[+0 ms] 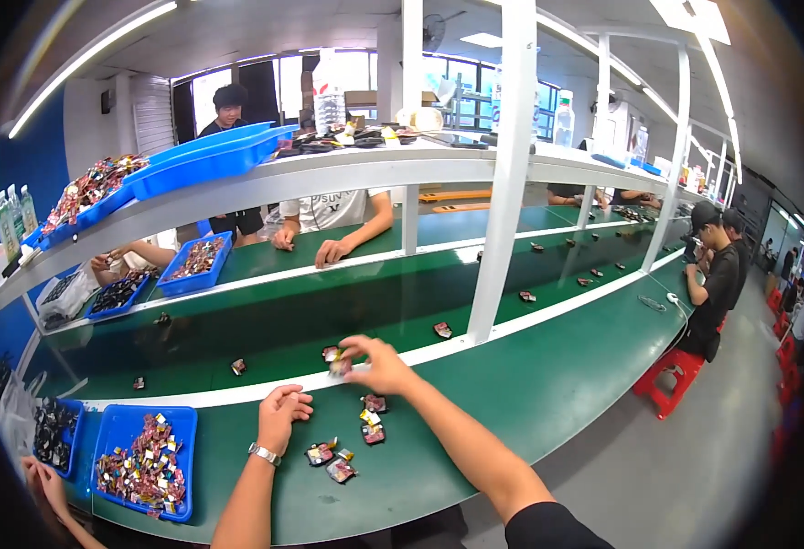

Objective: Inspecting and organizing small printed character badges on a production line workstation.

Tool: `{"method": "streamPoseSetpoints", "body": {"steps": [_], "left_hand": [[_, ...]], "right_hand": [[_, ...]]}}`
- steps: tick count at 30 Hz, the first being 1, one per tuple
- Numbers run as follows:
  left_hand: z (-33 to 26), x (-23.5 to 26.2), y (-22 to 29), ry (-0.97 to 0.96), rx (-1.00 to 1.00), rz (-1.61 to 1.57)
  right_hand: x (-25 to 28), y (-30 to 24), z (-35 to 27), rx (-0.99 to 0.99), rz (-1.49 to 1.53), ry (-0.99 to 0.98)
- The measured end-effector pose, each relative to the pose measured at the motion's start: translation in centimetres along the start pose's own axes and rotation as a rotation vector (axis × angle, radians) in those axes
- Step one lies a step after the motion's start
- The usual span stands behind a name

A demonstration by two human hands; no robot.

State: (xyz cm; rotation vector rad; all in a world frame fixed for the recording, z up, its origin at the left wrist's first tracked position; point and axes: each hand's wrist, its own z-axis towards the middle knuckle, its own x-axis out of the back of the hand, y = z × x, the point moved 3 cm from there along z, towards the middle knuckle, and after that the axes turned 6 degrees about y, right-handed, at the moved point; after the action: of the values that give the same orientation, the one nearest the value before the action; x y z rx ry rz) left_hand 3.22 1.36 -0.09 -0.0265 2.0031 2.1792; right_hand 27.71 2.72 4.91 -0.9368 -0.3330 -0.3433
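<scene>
Over the rail [219,395], looks to be pinching a small part [340,368] in the right hand [375,366], too blurry to judge how firmly. With a sloppy grip, could easily drop it onto the belt [384,316] on the far side of the rail. Might also knock a second part [331,353] just past the rail by swinging low. On the near side of the rail, waiting with the left hand [278,419], with thumb and fingers apart and nothing visible between. Sliding that rightward, could scatter the loose parts [372,434] on the worktop [484,407].
</scene>
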Motion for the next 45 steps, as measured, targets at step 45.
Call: {"method": "streamPoseSetpoints", "body": {"steps": [45], "left_hand": [[-1.3, -2.1, 0.7, -0.353, 0.181, -0.189]], "right_hand": [[-5.0, -4.4, -4.3, 0.103, -0.141, -0.059]]}}
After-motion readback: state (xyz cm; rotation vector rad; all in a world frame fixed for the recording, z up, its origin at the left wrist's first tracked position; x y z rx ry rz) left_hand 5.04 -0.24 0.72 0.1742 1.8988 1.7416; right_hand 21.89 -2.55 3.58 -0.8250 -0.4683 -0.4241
